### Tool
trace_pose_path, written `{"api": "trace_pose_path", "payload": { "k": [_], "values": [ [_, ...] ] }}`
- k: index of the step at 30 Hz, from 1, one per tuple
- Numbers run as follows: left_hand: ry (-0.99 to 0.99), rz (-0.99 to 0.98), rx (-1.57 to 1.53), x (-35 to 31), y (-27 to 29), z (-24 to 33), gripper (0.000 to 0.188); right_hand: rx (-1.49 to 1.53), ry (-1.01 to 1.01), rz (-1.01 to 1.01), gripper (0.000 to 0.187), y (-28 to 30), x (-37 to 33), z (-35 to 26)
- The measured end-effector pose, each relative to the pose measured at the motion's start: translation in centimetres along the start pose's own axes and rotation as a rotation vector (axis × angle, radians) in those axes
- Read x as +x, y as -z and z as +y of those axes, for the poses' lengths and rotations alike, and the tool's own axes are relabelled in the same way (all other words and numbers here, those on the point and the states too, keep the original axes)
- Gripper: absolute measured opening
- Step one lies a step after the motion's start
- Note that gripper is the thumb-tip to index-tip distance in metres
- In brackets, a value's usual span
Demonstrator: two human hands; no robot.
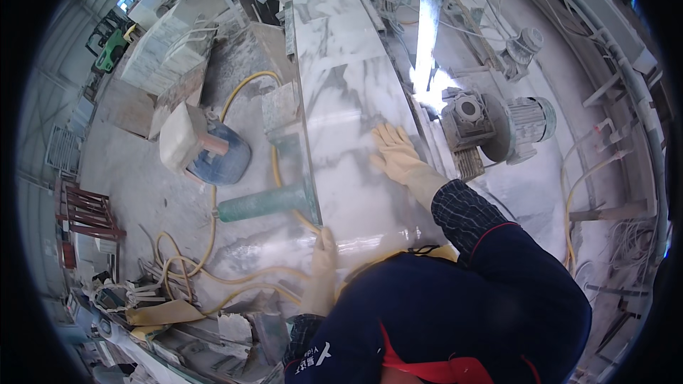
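Observation:
A long run of polished white marble slabs [356,92] with grey veins stretches away from me on a narrow bench. My right hand [398,156], in a cream rubber glove, lies flat on the wet top near its right edge, fingers stretched out. At the near left corner, my left hand [321,270] wears a matching glove. Its fingers are close together and appear to grip the slab's edge; the underside of that grip is hidden. Joints show across the marble farther off.
Right of the bench stands a dusty electric motor [526,128] with a gearbox, below a bright lamp. On the left are a green metal cylinder [256,203], a blue drum [224,160] and a yellow hose [213,224] looping over the floor. Stone offcuts [238,334] lie near left.

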State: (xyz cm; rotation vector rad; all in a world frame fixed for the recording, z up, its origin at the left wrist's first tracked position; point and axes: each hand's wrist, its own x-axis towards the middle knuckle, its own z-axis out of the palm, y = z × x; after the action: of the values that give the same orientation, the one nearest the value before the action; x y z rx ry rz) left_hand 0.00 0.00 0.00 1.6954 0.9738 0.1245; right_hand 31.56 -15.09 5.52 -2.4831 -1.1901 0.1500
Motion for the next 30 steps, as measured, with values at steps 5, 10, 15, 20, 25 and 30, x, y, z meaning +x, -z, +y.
{"api": "trace_pose_path", "payload": {
  "k": [5,10,15,20,25,30],
  "values": [
    [-0.002,-0.014,0.008,0.6,0.0,0.3,0.072,-0.033,-0.008,0.040,0.071,-0.8,0.4,0.5],
    [-0.037,-0.010,0.016,0.2,0.1,1.5,0.069,-0.020,0.014,0.080,0.071,-0.8,0.6,0.8],
    [-0.004,0.037,0.099,0.6,0.0,1.9,0.066,0.008,0.008,0.083,0.067,-0.7,0.8,0.7],
    [0.018,-0.003,0.095,1.0,0.3,1.5,0.067,-0.020,0.013,0.104,0.071,-0.9,1.1,0.8],
    [0.016,0.002,0.077,1.8,0.1,1.0,0.069,-0.003,0.026,0.110,0.070,-0.5,1.3,0.8],
    [0.022,0.012,0.118,1.9,0.1,1.1,0.071,-0.007,0.018,0.110,0.070,-0.2,1.5,0.6]
  ]
}}
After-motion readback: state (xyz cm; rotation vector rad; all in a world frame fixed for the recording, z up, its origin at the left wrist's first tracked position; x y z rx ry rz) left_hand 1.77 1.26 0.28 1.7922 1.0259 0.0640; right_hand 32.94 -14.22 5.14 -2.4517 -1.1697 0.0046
